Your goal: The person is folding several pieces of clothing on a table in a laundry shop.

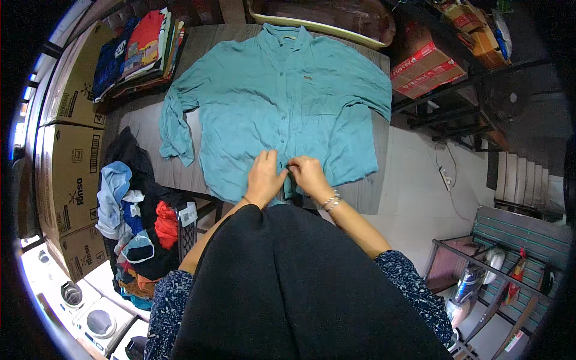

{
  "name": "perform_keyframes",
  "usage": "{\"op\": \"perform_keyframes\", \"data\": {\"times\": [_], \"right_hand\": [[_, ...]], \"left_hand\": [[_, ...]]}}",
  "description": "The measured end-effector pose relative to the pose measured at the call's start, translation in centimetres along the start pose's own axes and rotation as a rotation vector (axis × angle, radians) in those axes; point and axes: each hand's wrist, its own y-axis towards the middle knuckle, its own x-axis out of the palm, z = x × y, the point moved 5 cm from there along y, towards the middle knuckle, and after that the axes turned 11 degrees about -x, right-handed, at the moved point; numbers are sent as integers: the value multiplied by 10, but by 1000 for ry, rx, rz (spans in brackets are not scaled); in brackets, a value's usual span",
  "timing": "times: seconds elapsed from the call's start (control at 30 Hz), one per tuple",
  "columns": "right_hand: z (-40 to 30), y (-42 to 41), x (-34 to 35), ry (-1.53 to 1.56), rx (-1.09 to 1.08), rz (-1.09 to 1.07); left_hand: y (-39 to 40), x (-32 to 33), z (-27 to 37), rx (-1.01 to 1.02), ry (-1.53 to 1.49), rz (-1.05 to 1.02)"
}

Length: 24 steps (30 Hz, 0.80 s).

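Observation:
A teal long-sleeved button-up shirt (243, 103) lies front side up on a grey wood-grain table (207, 36), its collar at the far edge. Its left-side sleeve in view is bent and crumpled beside the body; the other folds down along the right side. My left hand (265, 177) and my right hand (310, 175) meet at the lower front placket (282, 135). Thumbs and fingers of both pinch the cloth near the hem. The buttons higher up the placket are visible; the spot between my fingertips is partly hidden. Bracelets circle my right wrist.
Folded clothes (146, 49) are stacked at the table's far left. A basket heaped with mixed laundry (135, 225) stands left of me, beside stacked cardboard boxes (74, 180). White front-loading machines (99, 321) show lower left. A metal rack (490, 270) stands lower right.

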Motion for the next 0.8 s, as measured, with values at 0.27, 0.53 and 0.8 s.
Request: {"op": "perform_keyframes", "data": {"times": [0.27,0.53,0.8], "right_hand": [[-1,-5,27,-64,195,85],[-7,-2,27,-65,150,91],[-22,-10,21,172,336,166]], "left_hand": [[-8,23,-34,-4,130,-39],[-2,19,-53,-168,-105,-29],[-9,33,-72,-582,-754,-397]]}}
